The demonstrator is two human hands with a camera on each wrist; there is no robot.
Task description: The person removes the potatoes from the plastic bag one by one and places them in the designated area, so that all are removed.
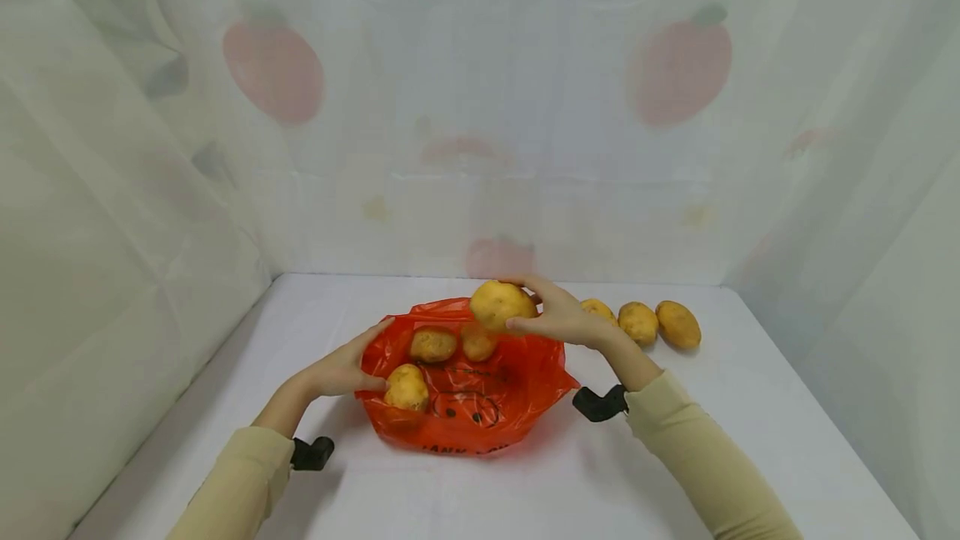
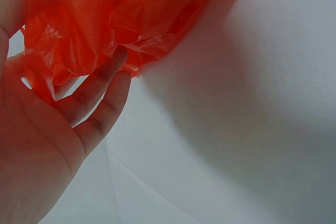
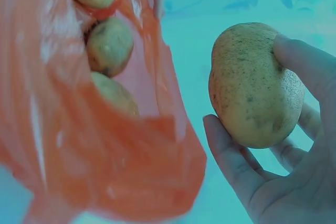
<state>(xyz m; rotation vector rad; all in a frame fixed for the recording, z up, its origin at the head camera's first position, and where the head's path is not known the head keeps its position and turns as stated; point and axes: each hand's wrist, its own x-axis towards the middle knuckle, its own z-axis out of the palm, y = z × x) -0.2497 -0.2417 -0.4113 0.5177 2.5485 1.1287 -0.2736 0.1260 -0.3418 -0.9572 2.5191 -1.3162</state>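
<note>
A red plastic bag (image 1: 517, 407) lies open on the table, with three potatoes inside, one of them a potato (image 1: 407, 390) near its left rim. My left hand (image 1: 341, 369) holds the bag's left edge between thumb and fingers; in the left wrist view the fingers (image 2: 100, 114) lie along the crinkled red plastic. Above the bag's back right rim, my right hand (image 1: 558, 315) grips a potato (image 1: 501, 305). The right wrist view shows that potato (image 3: 252, 87) between thumb and fingers, apart from the bag (image 3: 121, 166).
Three more potatoes stand in a row on the table right of the bag, the outermost potato (image 1: 678, 325) farthest right. The white table (image 1: 420, 507) is bounded by pale curtains (image 1: 480, 107) with faded fruit prints at the back and sides.
</note>
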